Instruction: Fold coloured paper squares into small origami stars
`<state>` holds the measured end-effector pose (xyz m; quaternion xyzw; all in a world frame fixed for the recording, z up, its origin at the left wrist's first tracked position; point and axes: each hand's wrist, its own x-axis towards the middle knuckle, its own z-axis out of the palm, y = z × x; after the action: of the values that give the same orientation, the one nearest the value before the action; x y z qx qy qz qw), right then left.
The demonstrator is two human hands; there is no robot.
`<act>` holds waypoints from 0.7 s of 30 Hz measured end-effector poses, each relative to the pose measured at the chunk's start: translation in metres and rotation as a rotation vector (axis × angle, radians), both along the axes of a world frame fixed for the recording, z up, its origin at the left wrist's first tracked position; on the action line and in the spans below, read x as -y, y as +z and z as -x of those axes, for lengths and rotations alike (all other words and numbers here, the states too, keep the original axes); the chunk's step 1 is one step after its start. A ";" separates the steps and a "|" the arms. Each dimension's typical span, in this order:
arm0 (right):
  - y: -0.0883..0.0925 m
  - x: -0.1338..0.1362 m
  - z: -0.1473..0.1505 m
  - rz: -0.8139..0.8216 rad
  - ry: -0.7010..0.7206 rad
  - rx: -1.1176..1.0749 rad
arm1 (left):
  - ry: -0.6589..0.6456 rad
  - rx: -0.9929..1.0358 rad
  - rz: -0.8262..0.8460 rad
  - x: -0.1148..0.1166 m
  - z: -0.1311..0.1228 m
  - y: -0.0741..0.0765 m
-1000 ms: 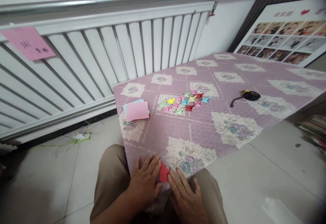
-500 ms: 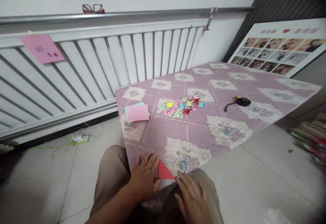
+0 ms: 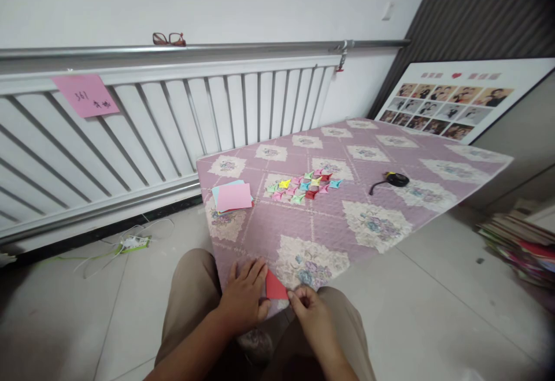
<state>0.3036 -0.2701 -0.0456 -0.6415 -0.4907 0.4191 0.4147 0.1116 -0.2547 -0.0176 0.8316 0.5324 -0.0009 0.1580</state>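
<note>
A folded piece of red paper (image 3: 275,286) lies near the front corner of the cloth-covered table, its visible part a triangle. My left hand (image 3: 245,291) is spread flat over its left side, covering that part. With thumb and index finger, my right hand (image 3: 310,311) pinches the paper's right tip. Farther back, a group of small folded paper shapes (image 3: 305,187) in red, pink, green, yellow and blue sits on the tablecloth. To their left is a stack of coloured paper sheets (image 3: 234,196), pink on top.
A black coiled item (image 3: 396,179) with a short tail lies on the table's right. Behind stand a white radiator (image 3: 251,103) and a photo board (image 3: 498,74). Eyeglasses (image 3: 169,39) rest on the pipe. A power strip (image 3: 135,243) lies on the floor at left.
My right hand has gone from fingers stretched out beside the red paper to pinching its right tip. My left hand stays flat. The camera view has tilted up and shifted slightly right.
</note>
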 end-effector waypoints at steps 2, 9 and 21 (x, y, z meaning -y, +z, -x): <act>-0.002 0.000 0.001 0.033 0.016 -0.061 | -0.004 0.006 0.003 0.000 0.000 0.001; 0.000 0.002 0.011 0.143 0.027 -0.246 | 0.007 0.011 0.005 0.002 0.000 0.003; 0.013 0.017 0.014 0.353 0.021 -0.265 | 0.070 0.229 -0.004 0.010 0.005 -0.001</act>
<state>0.2892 -0.2870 -0.0327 -0.6382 -0.3577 0.5835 0.3525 0.1068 -0.2645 -0.0185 0.8075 0.5396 0.1007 0.2161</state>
